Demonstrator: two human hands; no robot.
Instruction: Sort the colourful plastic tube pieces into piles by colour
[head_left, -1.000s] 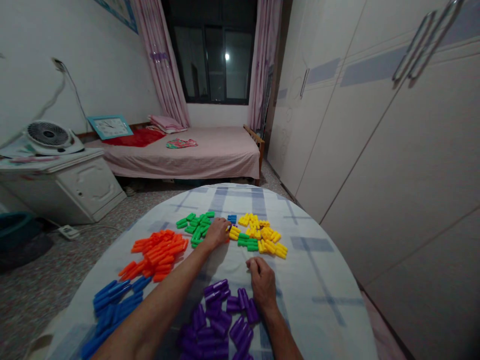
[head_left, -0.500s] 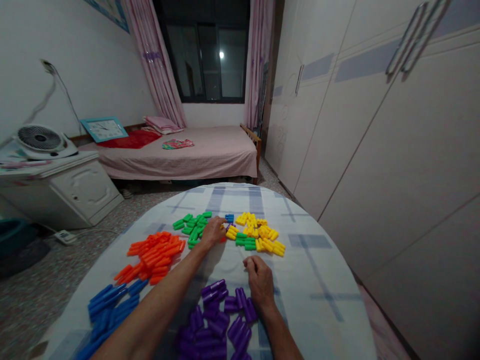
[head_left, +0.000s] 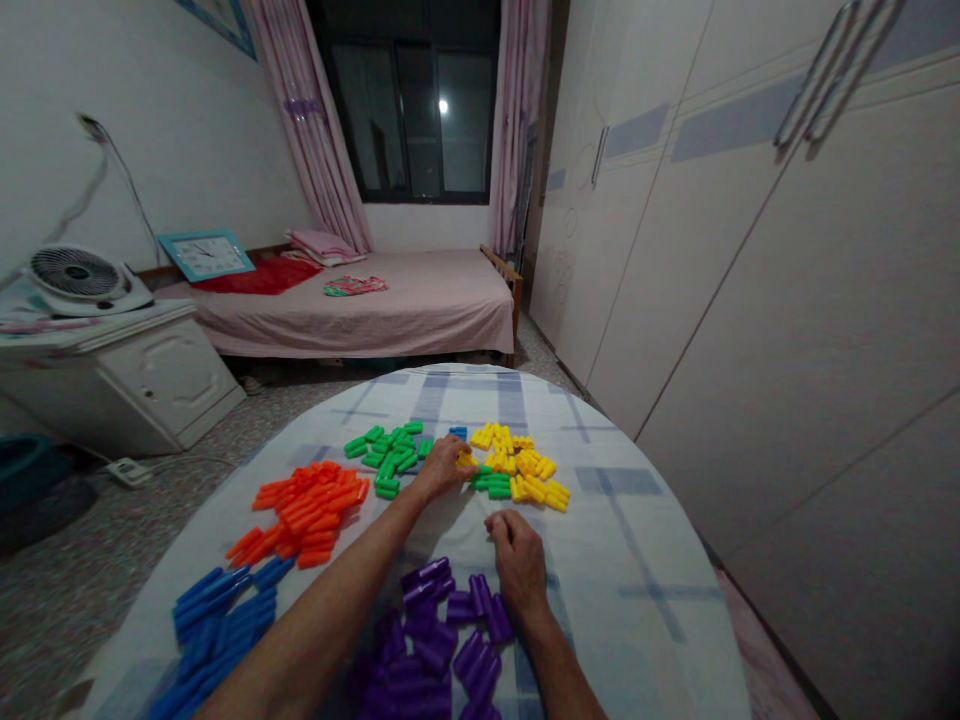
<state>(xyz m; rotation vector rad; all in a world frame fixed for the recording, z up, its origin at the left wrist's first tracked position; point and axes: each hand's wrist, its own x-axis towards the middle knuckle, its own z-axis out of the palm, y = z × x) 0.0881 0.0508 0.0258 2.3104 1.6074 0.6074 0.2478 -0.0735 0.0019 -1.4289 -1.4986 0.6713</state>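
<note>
My left hand (head_left: 447, 464) reaches to the far middle of the table, its fingers bent down and closed around yellow plastic tubes (head_left: 466, 460). The fingers partly hide these tubes. Just right of the fingertips lie green tubes (head_left: 492, 484), side by side, and a heap of yellow tubes (head_left: 525, 462). A small blue group (head_left: 458, 433) sits behind the hand. My right hand (head_left: 519, 556) rests on the cloth in a loose fist, with nothing showing between thumb and forefinger. Purple tubes (head_left: 431, 640) lie in a pile beside its wrist, nearer to me.
Green tubes (head_left: 390, 452), orange tubes (head_left: 315, 510) and blue tubes (head_left: 225, 630) form separate heaps along the left of the round table (head_left: 637, 560). A bed (head_left: 405, 310) stands beyond, a wardrobe (head_left: 750, 330) on the right, a fan (head_left: 82, 278) on a cabinet at left.
My left hand has shifted slightly right, from beside the yellow tubes onto them, uncovering some green tubes on its left. My right hand has stayed put.
</note>
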